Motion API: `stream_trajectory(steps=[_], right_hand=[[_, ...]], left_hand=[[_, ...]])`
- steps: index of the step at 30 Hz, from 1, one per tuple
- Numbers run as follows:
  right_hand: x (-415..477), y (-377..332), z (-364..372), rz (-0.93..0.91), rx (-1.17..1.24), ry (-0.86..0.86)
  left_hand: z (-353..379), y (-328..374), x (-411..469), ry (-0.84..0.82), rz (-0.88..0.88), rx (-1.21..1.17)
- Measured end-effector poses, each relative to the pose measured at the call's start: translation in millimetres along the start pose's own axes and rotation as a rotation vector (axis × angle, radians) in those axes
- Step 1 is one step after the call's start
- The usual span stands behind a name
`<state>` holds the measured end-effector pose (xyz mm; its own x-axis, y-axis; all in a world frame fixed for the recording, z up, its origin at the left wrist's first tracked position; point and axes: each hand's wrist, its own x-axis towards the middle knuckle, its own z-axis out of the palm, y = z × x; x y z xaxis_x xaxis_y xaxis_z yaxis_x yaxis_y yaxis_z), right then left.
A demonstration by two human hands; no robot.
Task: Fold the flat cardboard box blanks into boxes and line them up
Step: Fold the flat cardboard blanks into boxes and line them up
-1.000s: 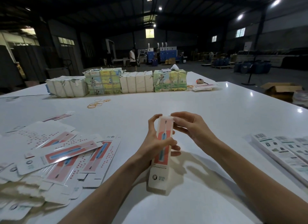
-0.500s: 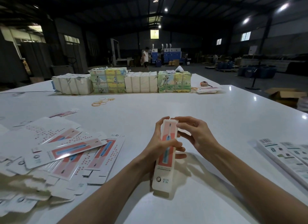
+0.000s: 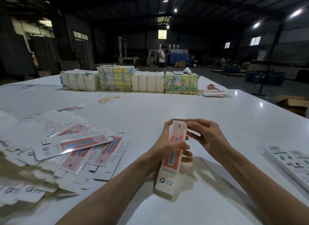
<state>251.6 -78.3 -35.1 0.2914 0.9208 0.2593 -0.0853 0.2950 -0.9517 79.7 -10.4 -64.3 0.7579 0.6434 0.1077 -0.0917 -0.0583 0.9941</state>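
The left hand [image 3: 167, 147] was wrapped round the middle of the slim pink-printed box [image 3: 168, 175], held between both hands over the desk [image 3: 167, 107], and the right hand [image 3: 208, 136] pinched its far end, where a hurried push might have creased the cardboard.

Long slim white-and-pink cardboard box [image 3: 173, 157] is standing nearly upright, already squared up; matching flat cardboard blanks [image 3: 80, 146] are lying in a messy heap to its left.
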Motion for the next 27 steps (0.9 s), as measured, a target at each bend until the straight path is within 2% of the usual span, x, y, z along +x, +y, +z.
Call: stream_trajectory(steps=[6, 15, 20, 23, 27], right_hand=[[-3.3, -0.8, 2.3, 0.002, -0.009, -0.008], [-2.0, 14.7, 10.2, -0.078, -0.14, -0.027], [-4.8, 24.7, 13.2, -0.189, -0.506, 0.079], [-9.1, 21.1, 21.8, -0.264, -0.726, 0.112], [-16.6, 4.7, 32.2, -0.115, -1.069, -0.134]], left_hand=[[0.1, 0.6, -0.8, 0.004, -0.008, 0.018], [-0.2, -8.2, 1.2, 0.098, -0.001, -0.141], [3.8, -1.6, 2.7, 0.13, 0.026, -0.213], [8.9, 3.2, -1.2, 0.174, 0.045, -0.362], [12.0, 11.7, -8.5, 0.173, 0.033, -0.482]])
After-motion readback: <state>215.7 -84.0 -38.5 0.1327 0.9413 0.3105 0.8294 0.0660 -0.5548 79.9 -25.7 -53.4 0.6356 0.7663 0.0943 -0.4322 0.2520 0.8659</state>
